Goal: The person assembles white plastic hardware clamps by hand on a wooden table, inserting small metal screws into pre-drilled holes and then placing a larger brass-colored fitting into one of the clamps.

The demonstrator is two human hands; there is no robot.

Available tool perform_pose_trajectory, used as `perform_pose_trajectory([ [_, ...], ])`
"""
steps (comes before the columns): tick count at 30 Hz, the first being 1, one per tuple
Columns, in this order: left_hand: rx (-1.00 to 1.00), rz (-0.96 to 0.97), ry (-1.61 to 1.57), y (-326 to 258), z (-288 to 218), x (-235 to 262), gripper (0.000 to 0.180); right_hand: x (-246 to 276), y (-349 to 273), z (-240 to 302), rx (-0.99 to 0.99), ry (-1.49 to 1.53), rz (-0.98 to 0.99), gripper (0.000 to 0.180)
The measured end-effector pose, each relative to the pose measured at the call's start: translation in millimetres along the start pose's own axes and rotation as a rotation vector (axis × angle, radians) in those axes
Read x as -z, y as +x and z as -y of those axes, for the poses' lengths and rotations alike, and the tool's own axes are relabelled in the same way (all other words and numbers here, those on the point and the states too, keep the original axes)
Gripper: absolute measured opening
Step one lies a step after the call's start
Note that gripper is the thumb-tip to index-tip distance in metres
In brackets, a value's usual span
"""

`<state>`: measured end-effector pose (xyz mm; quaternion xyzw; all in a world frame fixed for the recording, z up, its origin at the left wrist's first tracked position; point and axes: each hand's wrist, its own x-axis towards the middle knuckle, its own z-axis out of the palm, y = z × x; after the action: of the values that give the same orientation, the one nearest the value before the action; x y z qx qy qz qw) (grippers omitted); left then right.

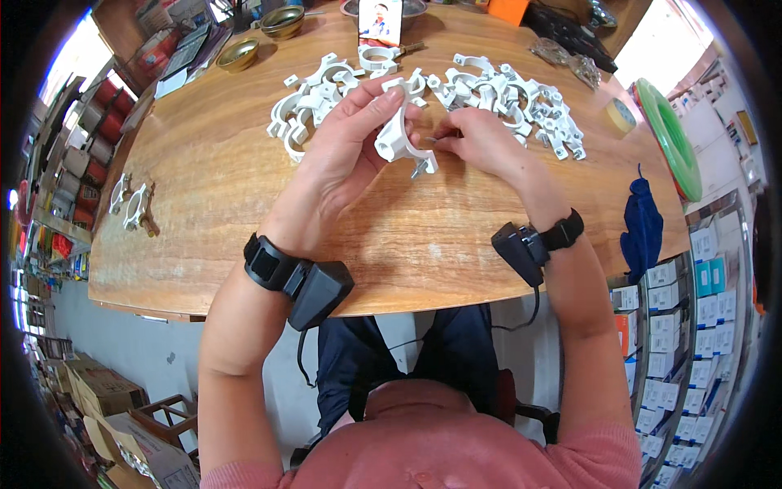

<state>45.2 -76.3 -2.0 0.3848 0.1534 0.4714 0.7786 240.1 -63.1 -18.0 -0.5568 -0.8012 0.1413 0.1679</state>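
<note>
Above the middle of the table, my left hand [350, 138] is closed on a white plastic pipe clamp [394, 140], held tilted. A metal screw [419, 169] sticks out of the clamp's lower end. Just to the right, my right hand [481, 140] has thumb and forefinger pinched on a small dark piece, too small to name. Behind my hands lie a left heap of white pipe clamps [303, 107] and a right heap of clamp pieces [521, 104], some with metal screws. One round clamp [377, 59] rests at the back beside a brown fitting.
Two white clamps with brownish fittings [136, 208] lie at the table's left. A phone [380, 23] stands at the back; brass-coloured bowls [238, 55] sit back left. On the right are a tape roll [621, 116], a green ring [669, 138] and a dark blue cloth [642, 224].
</note>
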Motion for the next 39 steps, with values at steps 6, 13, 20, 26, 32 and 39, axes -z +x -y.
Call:
perform_pose_trajectory([
  [6,-0.183,-0.072,-0.074,4,2,4,0.025,17,-6,19,-0.087,0.421,-0.084,0.035],
  [13,-0.29,-0.078,-0.09,1,-2,4,0.023,14,-12,43,-0.251,1.135,0.127,0.036],
  [20,-0.209,0.055,0.07,-2,-11,-4,0.038,32,-17,22,-0.028,1.395,-0.054,0.025],
  [26,-0.169,0.052,0.69,-5,-17,-9,0.053,38,-21,15,0.083,1.388,0.16,0.022],
  [32,-0.203,0.18,0.859,-9,-2,-15,0.06,40,-23,26,0.032,1.292,0.096,0.022],
  [39,-0.17,0.004,0.899,-9,2,-21,0.058,26,-20,39,0.087,0.801,-0.382,0.022],
])
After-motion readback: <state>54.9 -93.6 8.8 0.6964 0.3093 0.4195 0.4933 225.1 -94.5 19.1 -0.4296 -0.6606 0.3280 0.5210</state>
